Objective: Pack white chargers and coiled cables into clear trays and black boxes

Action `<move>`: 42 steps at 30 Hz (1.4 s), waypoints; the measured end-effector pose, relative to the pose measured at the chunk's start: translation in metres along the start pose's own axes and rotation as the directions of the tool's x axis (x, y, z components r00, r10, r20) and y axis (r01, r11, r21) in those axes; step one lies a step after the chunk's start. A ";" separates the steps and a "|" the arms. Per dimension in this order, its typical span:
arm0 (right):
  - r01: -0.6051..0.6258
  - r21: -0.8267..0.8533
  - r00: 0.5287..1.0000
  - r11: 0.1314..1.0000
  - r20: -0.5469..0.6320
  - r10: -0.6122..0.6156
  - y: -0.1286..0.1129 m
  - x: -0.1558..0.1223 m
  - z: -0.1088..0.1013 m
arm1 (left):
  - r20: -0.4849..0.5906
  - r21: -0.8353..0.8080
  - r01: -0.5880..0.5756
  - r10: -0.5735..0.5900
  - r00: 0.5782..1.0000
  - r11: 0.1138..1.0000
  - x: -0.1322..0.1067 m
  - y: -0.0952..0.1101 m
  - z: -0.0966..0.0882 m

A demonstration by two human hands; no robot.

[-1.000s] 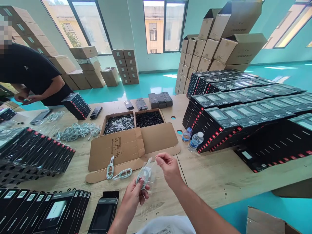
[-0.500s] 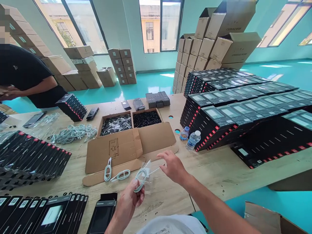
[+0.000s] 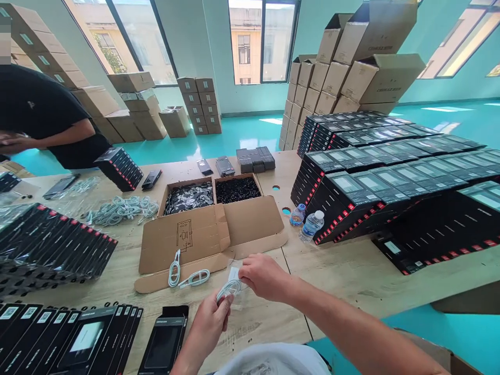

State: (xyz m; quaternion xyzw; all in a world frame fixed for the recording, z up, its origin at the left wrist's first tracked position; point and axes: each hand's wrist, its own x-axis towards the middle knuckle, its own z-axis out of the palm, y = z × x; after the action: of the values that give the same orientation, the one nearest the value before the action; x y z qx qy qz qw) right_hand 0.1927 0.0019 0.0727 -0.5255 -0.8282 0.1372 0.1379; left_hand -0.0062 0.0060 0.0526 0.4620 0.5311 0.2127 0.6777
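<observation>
pale mint-white, the coiled charging cable (image 3: 229,288) sits pinched between the two hands just above the near edge of the wooden table (image 3: 351,276). the left hand (image 3: 209,324) is closed around the lower part of the coil, thumb and fingers gripping it. the right hand (image 3: 263,276) comes in from the right with its fingers curled down onto the top of the same coil, where a small clear plastic bag (image 3: 234,273) shows against the cable; whether the cable is already inside the bag cannot be told.

just beyond the hands, two more coiled cables (image 3: 187,275) lie on the folded-down flap of an open cardboard box (image 3: 219,232). that box has two compartments: the left one holds a mass of grey-and-black packets, the right one small black parts too fine to make out. to the left of the box a loose heap of cables (image 3: 121,208) spreads over the table.

black retail boxes with red edge marks (image 3: 390,192) are stacked in long leaning rows across the right side of the table, and more of them (image 3: 54,245) lie in a row on the left. another row runs along the near left edge, with one open black box (image 3: 164,341) lying beside the left forearm. two water bottles (image 3: 307,221) stand next to the right-hand stacks.

at the far left another person in a black shirt (image 3: 39,117) bends over the table, well apart from the cable. brown shipping cartons (image 3: 351,67) are piled on the teal floor behind.
</observation>
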 end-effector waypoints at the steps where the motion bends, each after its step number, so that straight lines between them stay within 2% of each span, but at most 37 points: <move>1: -0.008 0.021 1.000 1.000 0.001 0.008 -0.001 -0.001 0.002 | 0.001 -0.019 0.012 -0.012 1.000 1.000 0.000 -0.001 0.000; 4: -0.013 0.139 0.999 0.990 0.036 0.008 -0.002 -0.004 0.002 | 0.041 -0.088 0.067 -0.064 0.997 0.994 -0.003 -0.006 0.000; 7: 0.023 0.232 0.995 0.972 0.087 -0.045 0.000 -0.007 -0.001 | 0.083 -0.181 0.125 -0.111 0.990 0.976 -0.007 -0.009 0.001; 13: -0.021 0.110 0.996 0.994 0.092 0.011 -0.009 -0.009 -0.001 | 0.050 -0.387 0.204 -0.200 0.979 0.899 -0.004 -0.007 0.003; 17: -0.084 0.019 0.996 0.996 0.025 0.083 -0.025 -0.006 0.003 | -0.020 -0.474 0.176 -0.210 0.978 0.863 0.004 -0.009 0.005; 24: -0.001 -0.085 0.999 0.996 -0.047 -0.003 -0.033 -0.001 0.011 | -0.051 -0.585 0.172 -0.248 0.967 0.793 0.005 -0.007 0.006; 26: -0.026 -0.072 0.993 0.997 -0.119 0.017 -0.033 0.000 0.018 | -0.062 -0.609 0.159 -0.246 0.967 0.777 0.005 -0.006 0.007; 28: -0.042 -0.051 0.970 0.998 -0.242 0.028 -0.032 0.001 0.027 | -0.080 -0.620 0.142 -0.242 0.967 0.772 0.007 -0.006 0.009; 31: -0.012 -0.087 0.934 0.996 -0.358 -0.020 -0.030 0.004 0.041 | -0.123 -0.608 0.120 -0.243 0.962 0.785 0.009 -0.009 0.014; 33: 0.018 -0.141 0.943 0.990 -0.328 -0.064 -0.028 0.008 0.048 | -0.151 -0.584 0.106 -0.236 0.960 0.805 0.009 -0.011 0.017; 36: 0.027 -0.206 0.972 0.978 -0.223 -0.074 -0.024 0.013 0.049 | -0.173 -0.531 0.094 -0.216 0.961 0.842 0.008 -0.011 0.018; 42: 0.029 -0.306 0.996 0.952 -0.076 -0.055 -0.027 0.024 0.033 | -0.244 -0.430 0.071 -0.191 0.951 0.900 0.013 -0.013 0.013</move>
State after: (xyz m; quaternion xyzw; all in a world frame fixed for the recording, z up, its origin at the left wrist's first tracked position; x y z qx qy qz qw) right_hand 0.1479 0.0103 0.0546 -0.5280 -0.8440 -0.0171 0.0929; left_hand 0.0078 0.0046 0.0352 0.2348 0.5941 0.3376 0.6913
